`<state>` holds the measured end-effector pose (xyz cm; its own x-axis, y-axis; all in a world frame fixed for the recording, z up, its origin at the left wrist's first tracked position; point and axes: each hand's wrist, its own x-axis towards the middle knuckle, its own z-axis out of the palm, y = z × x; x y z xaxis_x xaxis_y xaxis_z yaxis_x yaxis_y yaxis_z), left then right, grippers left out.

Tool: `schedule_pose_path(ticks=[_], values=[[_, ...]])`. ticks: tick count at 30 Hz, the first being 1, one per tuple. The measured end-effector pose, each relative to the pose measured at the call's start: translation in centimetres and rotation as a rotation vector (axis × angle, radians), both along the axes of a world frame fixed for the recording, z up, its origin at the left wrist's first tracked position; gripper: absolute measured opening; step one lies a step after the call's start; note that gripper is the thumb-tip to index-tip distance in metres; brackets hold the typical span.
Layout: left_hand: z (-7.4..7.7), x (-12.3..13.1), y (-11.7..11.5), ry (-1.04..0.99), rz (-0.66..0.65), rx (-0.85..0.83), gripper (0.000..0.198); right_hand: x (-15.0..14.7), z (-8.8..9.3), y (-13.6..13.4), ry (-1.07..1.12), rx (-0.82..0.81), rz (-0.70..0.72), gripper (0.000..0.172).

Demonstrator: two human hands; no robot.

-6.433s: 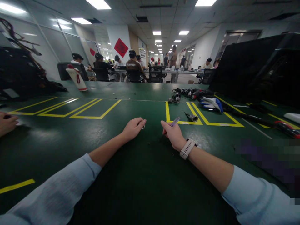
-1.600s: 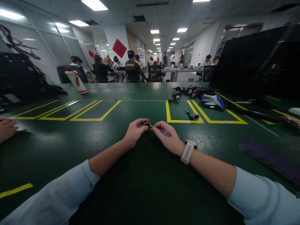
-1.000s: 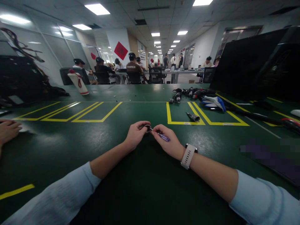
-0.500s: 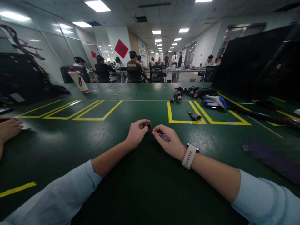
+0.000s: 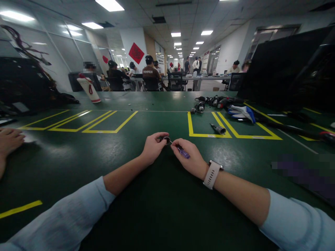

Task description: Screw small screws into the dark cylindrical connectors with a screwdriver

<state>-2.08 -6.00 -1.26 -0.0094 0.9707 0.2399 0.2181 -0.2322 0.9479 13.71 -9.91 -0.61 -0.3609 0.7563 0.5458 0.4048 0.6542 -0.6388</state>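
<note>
My left hand (image 5: 154,148) pinches a small round metal part (image 5: 166,140), dark inside like a short ring or cup, with its opening turned to the right. Closed around a screwdriver with a purple handle (image 5: 183,152) is my right hand (image 5: 188,153). Its thin shaft points up and left at the part's opening; whether the tip touches it I cannot tell. Both hands are close together just above the green table (image 5: 117,160). Beyond my right hand, a grey conical metal piece (image 5: 218,129) lies inside a yellow-taped box.
Several black cylindrical parts with cables (image 5: 200,106) lie at the back right, beside a blue-and-white glove (image 5: 242,113). A white tumbler (image 5: 89,89) stands at the back left. Another person's hand (image 5: 10,139) rests at the left edge. A dark monitor (image 5: 285,66) rises on the right.
The view has shifted very slightly. Both hands keep almost the same pose, with the screwdriver still at the metal part.
</note>
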Motion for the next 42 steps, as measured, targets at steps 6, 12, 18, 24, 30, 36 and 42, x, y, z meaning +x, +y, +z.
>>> schedule_pose_path(ticks=[6,12,18,24,30,36,42], values=[[0.0,-0.1,0.0,0.026,-0.003,-0.009,0.018,0.0,-0.1,0.0,0.035,-0.011,-0.004,0.009],[-0.1,0.0,0.2,-0.037,0.007,-0.057,0.019,0.6,1.3,0.6,0.245,-0.178,-0.002,0.013],[-0.6,-0.2,0.6,-0.117,-0.038,-0.116,0.025,3.5,5.2,1.4,0.196,-0.646,0.19,0.025],[-0.6,0.0,0.7,-0.144,-0.026,-0.14,0.025,6.0,7.2,1.7,-0.208,-0.869,0.447,0.028],[-0.8,-0.1,0.8,-0.121,-0.032,-0.138,0.027,6.4,7.1,2.3,-0.395,-0.923,0.512,0.025],[-1.1,-0.3,1.1,-0.1,-0.052,-0.123,0.027,6.1,6.7,2.3,-0.387,-0.923,0.465,0.025],[-0.7,-0.2,0.9,-0.15,0.01,-0.121,0.04,5.7,5.5,2.5,-0.276,-0.933,0.42,0.027]])
